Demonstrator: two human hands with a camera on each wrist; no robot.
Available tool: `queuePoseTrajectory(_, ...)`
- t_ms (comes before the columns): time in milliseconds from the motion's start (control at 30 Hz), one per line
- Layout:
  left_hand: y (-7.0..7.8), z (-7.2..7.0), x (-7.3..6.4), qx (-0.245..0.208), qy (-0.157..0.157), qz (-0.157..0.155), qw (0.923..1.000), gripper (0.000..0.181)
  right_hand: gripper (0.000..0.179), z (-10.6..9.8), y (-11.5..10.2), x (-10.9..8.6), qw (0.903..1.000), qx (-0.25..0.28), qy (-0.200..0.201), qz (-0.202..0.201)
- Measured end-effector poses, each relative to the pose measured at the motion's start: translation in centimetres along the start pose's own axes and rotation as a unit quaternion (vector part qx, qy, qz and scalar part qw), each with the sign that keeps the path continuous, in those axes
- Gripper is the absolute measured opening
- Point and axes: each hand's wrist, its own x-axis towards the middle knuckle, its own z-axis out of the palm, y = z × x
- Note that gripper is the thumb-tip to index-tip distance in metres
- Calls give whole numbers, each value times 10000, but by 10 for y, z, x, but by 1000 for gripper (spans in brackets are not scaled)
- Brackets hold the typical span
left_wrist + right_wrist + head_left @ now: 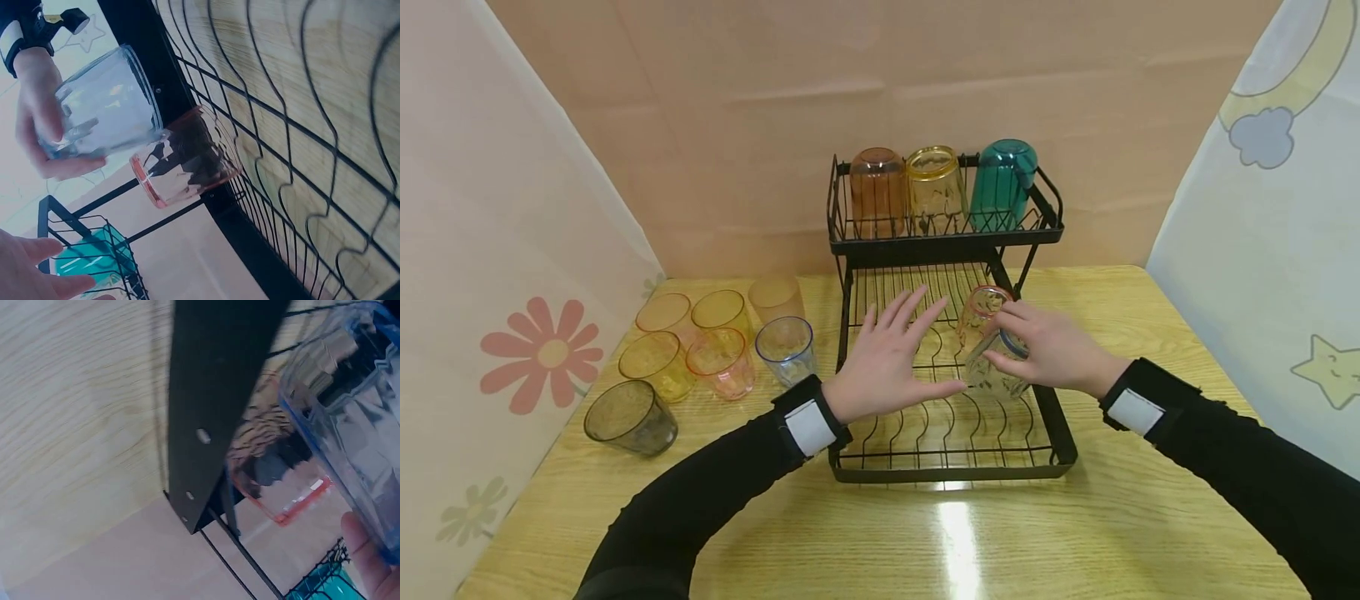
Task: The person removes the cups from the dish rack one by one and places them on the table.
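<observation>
My right hand (1048,346) grips a clear glass with a blue rim (994,382) over the right side of the lower tier of the black dish rack (955,475). In the left wrist view this glass (109,103) tilts close over the rack's side frame. Just behind it, a pink-tinted glass (976,312) stands bottom up on the lower tier; the right wrist view shows the pink glass (284,484) partly covered by the held one. My left hand (883,367) hovers above the middle of that tier, fingers spread and holding nothing.
On the rack's upper tier, a brown glass (877,192), a yellow glass (936,196) and a teal glass (1003,185) stand bottom up. Left of the rack, several glasses stand on the wooden table (820,542), including a grey one (632,418) and a blue-rimmed one (786,354).
</observation>
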Motion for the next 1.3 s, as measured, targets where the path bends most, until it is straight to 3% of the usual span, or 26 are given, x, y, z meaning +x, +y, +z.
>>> queuePoseTrajectory(133,5,2,5,-449,-46,-209,9988,96,22,-7,-5,1,9964,283,461,649)
queuePoseTrajectory(267,10,4,8,-874,-64,-393,9954,96,17,-8,-12,1,9809,863,877,1505)
queuePoseTrajectory(400,15,6,13,-1473,-50,-647,9870,95,18,-9,-18,2,9470,1687,1277,2417)
queuePoseTrajectory(467,18,7,15,-1933,34,-778,9780,93,21,-9,-21,4,9264,2052,1459,2799)
queuePoseTrajectory(533,21,6,17,-2530,101,-960,9626,92,24,-9,-24,6,9076,2310,1633,3103)
queuePoseTrajectory(600,24,6,18,-3283,141,-1201,9368,89,27,-9,-27,8,8882,2550,1835,3351)
queuePoseTrajectory(667,27,5,19,-4072,185,-1520,9004,85,31,-7,-29,10,8672,2817,2046,3560)
queuePoseTrajectory(767,34,4,21,-5316,436,-2020,8214,79,33,-4,-34,14,8290,3297,2419,3815)
queuePoseTrajectory(867,43,4,22,-6171,710,-2449,7444,77,34,-1,-39,17,8004,3596,2645,4001)
queuePoseTrajectory(900,46,4,22,-6380,781,-2560,7220,77,34,0,-41,18,7938,3652,2700,4045)
queuePoseTrajectory(1033,59,4,21,-6877,991,-3168,6456,85,33,3,-52,22,7826,3680,2865,4123)
queuePoseTrajectory(1100,67,3,20,-7040,1188,-3427,6106,87,33,5,-59,26,7773,3723,2982,4101)
queuePoseTrajectory(1167,74,2,21,-7133,1419,-3636,5821,88,33,6,-64,29,7753,3760,3066,4045)
queuePoseTrajectory(1200,77,1,21,-7183,1526,-3645,5726,85,34,8,-67,31,7746,3798,3094,4001)
queuePoseTrajectory(1300,81,1,25,-7270,1780,-3610,5563,73,32,12,-73,35,7796,3870,3109,3818)
